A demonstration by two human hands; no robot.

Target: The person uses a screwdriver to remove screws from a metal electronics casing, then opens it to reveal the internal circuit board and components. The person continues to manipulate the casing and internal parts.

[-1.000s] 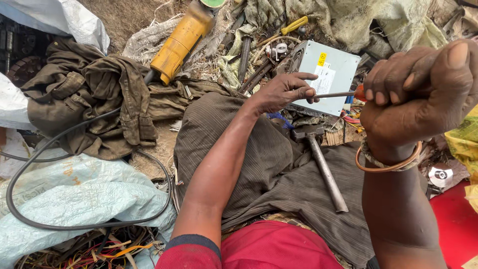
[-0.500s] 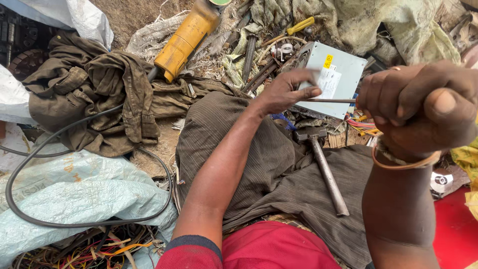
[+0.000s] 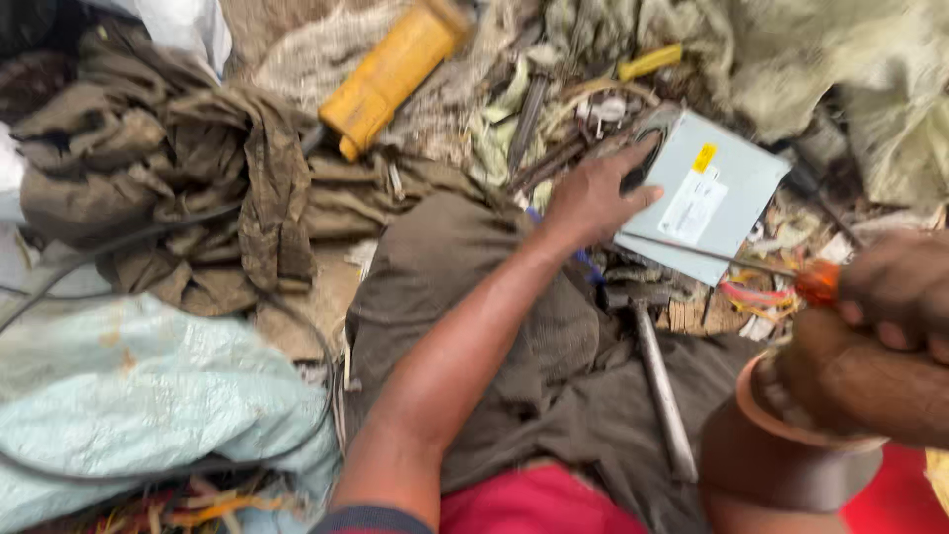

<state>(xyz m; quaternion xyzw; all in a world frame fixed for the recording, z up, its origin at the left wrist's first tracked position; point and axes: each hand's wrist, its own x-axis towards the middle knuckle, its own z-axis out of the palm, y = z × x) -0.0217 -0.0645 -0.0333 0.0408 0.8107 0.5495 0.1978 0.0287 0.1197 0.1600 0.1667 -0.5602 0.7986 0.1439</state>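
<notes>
Olive-brown cloth [image 3: 514,366] spread over the lap at the middle, reaching down to a strip of red garment [image 3: 534,504] at the bottom edge. Pale blue plastic sheet [image 3: 129,396] crumpled at lower left, crossed by a looping black cable [image 3: 316,346]. Heap of dirty brown rags [image 3: 188,188] at upper left. Grey metal box [image 3: 712,198] with a white label and a small yellow sticker lying tilted at upper right among scrap and bits of wire. Left hand [image 3: 593,198] flat on the box's left edge, fingers spread, pressing rather than gripping. Right hand [image 3: 890,336] close to the camera at right, blurred, curled into a fist around the orange handle of a screwdriver [image 3: 751,262], a metal bangle on the wrist; thin shaft running leftward with its tip against the box's lower edge just below the left hand. Yellow tool casing [image 3: 390,74] slanting at top centre, well apart from both hands. Hammer [image 3: 657,381] with a long metal handle lying on the cloth just below the box, untouched.
</notes>
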